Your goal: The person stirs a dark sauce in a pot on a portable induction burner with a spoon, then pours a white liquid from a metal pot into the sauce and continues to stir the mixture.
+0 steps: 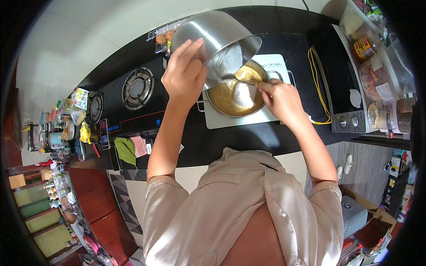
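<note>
Foam (228, 58), white and puffy, is in the metal bowl (206, 33), and there seems to be more of it in the metal pot (242, 116) just below. The pot has tan batter (217, 96) in it and stands on a white flat plate (217, 120) on the black counter (191, 146).

The left hand (184, 75) grips the bowl's side and tips it, so its mouth faces down over the pot. The right hand (280, 96) is closed on the handle of a stirring tool (246, 81). I cannot tell if it is a spoon or a spatula.

The step looks like getting the foam out of the bowl and into the batter. I think the next move needs the bowl kept steady and tipped, with a gentle scrape along its inside so the foam drops in the pot.

Now I count: one bowl, one pot, one tool, two gas burners (138, 88), one microwave (341, 84) with two knobs (342, 121), one green cloth (126, 150) and at least two eggs (169, 35).
</note>
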The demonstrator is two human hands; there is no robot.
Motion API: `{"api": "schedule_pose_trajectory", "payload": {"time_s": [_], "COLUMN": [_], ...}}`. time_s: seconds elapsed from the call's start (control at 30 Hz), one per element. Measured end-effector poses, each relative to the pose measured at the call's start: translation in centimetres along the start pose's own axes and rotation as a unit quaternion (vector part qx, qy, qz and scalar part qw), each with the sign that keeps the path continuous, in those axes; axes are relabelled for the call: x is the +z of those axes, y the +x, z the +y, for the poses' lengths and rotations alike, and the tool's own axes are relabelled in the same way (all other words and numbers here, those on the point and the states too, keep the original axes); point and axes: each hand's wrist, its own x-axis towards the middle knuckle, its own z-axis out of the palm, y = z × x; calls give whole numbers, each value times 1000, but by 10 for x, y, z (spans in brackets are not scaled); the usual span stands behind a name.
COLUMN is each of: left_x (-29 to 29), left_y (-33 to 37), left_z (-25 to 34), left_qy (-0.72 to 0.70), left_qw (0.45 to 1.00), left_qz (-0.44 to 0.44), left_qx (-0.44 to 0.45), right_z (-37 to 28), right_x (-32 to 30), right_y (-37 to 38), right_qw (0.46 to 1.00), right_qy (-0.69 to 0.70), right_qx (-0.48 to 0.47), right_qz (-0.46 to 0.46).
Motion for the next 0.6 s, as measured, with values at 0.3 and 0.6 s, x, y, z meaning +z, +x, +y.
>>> {"api": "schedule_pose_trajectory", "payload": {"time_s": [0.3,0.6], "left_x": [1,4], "left_y": [1,6], "left_z": [0,-1], "left_qy": [-10,-21], "left_qw": [1000,1000], "left_qz": [-1,10], "left_qx": [-9,-7], "right_z": [-3,3], "right_x": [12,13], "right_y": [-5,-16], "right_qw": [999,993], "right_qy": [32,77], "right_qx": [21,80], "right_qz": [23,36]}}
